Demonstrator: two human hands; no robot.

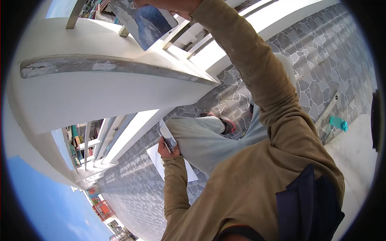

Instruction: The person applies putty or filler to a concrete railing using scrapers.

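My right hand (175,6), partly cut off by the top edge, grips a flat rectangular plate (150,24). The plate is blue-grey with white smears, raised in front of the white railing. Lower, beside my bent knee, my left hand (168,148) is closed around a smaller flat plate (169,138), pale along one edge and dark blue-grey on its face. Its exact kind I cannot tell. Under that hand a white sheet (189,172) lies on the stone-patterned floor, partly covered by my forearm.
A white curved parapet (120,96) with a rough grey ledge (104,65) runs ahead of me. My shoe (228,126) rests on the paving (128,197). At the right are a teal bottle (338,123) and a long straight bar (327,109).
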